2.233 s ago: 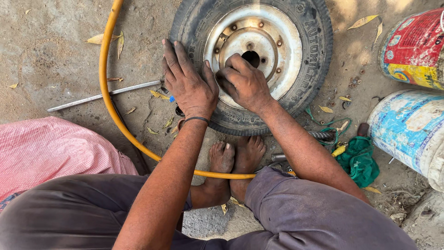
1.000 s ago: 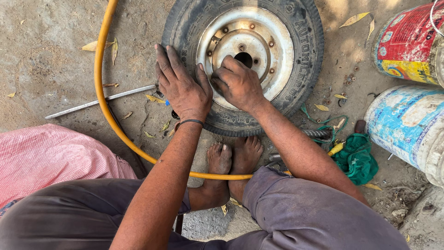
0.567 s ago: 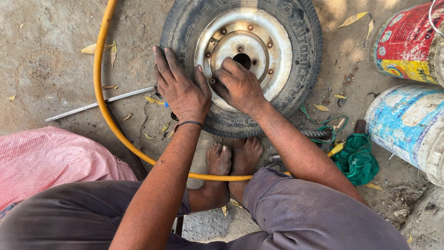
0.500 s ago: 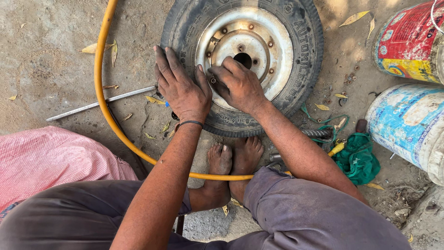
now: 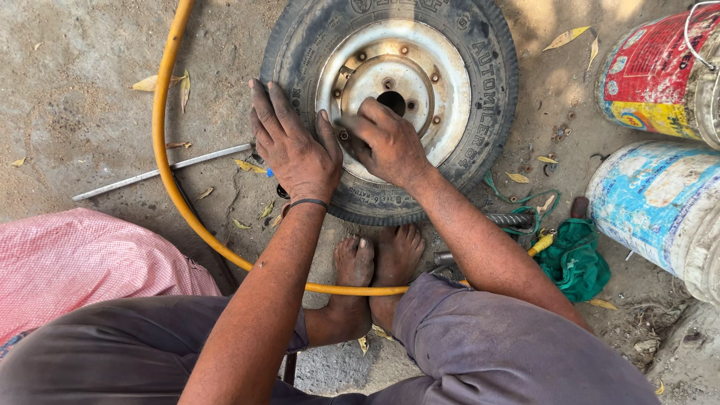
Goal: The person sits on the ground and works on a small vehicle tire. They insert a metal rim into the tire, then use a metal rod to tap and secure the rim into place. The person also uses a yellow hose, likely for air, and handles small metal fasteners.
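A small black tyre [image 5: 487,112] on a grey metal rim [image 5: 420,52] lies flat on the dirt in front of my bare feet. My left hand [image 5: 292,142] rests palm down on the tyre's left sidewall with the fingers spread. My right hand [image 5: 386,139] sits beside it on the near edge of the rim, fingers curled against the metal; whether they pinch anything small there is hidden.
A yellow hose [image 5: 169,150] curves around the tyre's left and passes under my feet. A thin metal rod [image 5: 161,171] lies on the ground at left. Two painted drums [image 5: 660,202] stand at right, a green cloth [image 5: 574,259] beside them, a pink sack [image 5: 82,262] at lower left.
Both hands have stayed on the tyre and rim. The view has drifted slightly, so the wheel sits a little further left and higher.
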`<state>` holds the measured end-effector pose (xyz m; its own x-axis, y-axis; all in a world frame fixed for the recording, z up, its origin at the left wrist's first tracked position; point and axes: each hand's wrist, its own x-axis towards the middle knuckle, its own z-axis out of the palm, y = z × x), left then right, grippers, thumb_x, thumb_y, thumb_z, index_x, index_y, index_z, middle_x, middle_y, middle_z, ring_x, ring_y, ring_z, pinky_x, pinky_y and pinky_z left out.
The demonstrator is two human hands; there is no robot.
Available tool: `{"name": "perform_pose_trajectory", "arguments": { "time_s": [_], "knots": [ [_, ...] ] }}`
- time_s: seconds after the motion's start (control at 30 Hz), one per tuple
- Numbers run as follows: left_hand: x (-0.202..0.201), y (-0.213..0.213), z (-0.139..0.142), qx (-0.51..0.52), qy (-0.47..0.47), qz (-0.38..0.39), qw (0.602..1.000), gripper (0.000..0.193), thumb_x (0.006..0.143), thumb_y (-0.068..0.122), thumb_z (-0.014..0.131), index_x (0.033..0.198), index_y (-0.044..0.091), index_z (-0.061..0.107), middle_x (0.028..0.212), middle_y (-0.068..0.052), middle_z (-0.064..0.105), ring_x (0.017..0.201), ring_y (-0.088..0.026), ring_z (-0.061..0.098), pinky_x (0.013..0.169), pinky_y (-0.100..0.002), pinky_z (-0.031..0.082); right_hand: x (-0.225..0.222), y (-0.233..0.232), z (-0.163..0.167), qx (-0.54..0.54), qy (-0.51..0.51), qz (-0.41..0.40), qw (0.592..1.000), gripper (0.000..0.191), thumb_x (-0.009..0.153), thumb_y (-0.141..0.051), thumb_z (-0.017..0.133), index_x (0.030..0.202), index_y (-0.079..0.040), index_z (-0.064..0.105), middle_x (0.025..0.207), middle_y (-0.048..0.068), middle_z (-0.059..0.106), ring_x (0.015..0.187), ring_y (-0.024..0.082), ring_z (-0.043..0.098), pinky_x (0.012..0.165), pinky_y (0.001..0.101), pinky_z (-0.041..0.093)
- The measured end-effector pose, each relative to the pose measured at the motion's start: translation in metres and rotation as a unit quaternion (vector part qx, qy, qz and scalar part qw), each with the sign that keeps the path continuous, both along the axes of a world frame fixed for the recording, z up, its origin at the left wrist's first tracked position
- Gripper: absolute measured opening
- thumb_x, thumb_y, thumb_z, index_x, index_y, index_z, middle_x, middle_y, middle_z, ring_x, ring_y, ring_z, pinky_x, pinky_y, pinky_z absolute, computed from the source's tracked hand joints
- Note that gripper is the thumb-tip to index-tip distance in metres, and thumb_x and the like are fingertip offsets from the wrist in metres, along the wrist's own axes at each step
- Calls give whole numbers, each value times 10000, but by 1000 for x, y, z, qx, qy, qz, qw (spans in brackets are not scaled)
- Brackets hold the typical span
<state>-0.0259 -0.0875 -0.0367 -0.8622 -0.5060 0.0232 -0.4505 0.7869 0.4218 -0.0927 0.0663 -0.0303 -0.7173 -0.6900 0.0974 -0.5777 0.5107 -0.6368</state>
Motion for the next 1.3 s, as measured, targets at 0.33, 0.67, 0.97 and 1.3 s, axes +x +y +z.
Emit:
{"name": "perform_pose_trajectory", "arguments": {
  "time_s": [0.33, 0.67, 0.97, 1.3],
  "knots": [
    [0, 0, 2, 9, 3, 3, 1000, 817, 1018, 359, 638, 1628, 13, 220, 1706, -232, 174, 1510, -497, 308, 1230, -604, 278, 0, 2, -2, 8, -5, -6, 1000, 272, 886, -172, 826, 1064, -77, 643, 1030, 58, 527, 974, 230, 650, 791, 371, 591],
    [0, 1, 1, 8, 6, 1, 1000, 802, 1033, 364, 633, 1633, 18, 227, 1713, -223, 172, 1519, -490, 306, 1242, -602, 273, 1, 3, -3, 17, -8, -2, 1000, 274, 890, -164, 819, 1083, -83, 642, 1036, 59, 530, 989, 231, 654, 807, 377, 593],
    [2, 0, 0, 3, 7, -5, 1000, 797, 1042, 362, 632, 1633, 15, 224, 1712, -222, 168, 1519, -484, 307, 1245, -597, 279, 2, 4, -7, 9, -8, -2, 1000, 330, 898, -160, 804, 1159, -67, 626, 1057, 71, 527, 1012, 242, 646, 821, 374, 594],
    [2, 1, 1, 5, 21, -8, 1000, 799, 1047, 346, 643, 1635, 4, 224, 1712, -234, 181, 1529, -480, 304, 1258, -584, 274, 3, 4, -6, 32, -9, 2, 999, 219, 921, -171, 806, 1062, -99, 656, 1044, 59, 536, 1017, 232, 664, 817, 368, 596]
  ]
}}
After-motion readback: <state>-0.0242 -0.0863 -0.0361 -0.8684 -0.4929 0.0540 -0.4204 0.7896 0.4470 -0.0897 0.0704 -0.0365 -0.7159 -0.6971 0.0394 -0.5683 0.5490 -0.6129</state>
